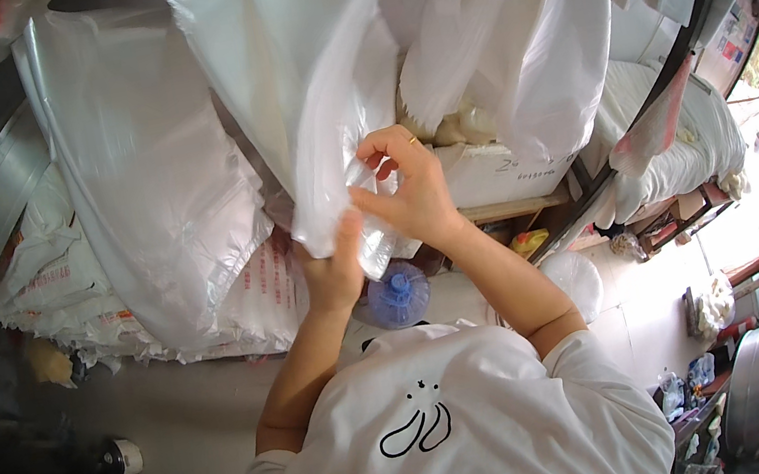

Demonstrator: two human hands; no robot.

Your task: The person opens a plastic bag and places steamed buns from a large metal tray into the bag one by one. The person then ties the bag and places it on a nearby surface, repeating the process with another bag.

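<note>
White T-shirt [422, 422] cloth lies nearest the camera, with a simple black line drawing on the chest. Beyond it, the person's two forearms reach up to a long, milky plastic sheet [296, 79], which hangs down the middle of the view, its lower end at the hands. The left hand [335, 270] grasps that lower end, thumb over the front, with most of its fingers hidden behind. The right hand [409, 186], a ring on one finger, is half curled at the right side of the sheet, thumb and forefinger apart; whether it pinches a fold, I cannot tell.

To the left, another plastic sheet [142, 157] hangs over stacked white sacks [250, 306] with red print. To the right hangs a third sheet [560, 53], in front of a white box [490, 172] that sits at the front edge of a wooden shelf [517, 208]. Just below the hands in view, a round blue water jug [398, 297] stands on the pale floor [199, 421], near the foot of the sacks.
</note>
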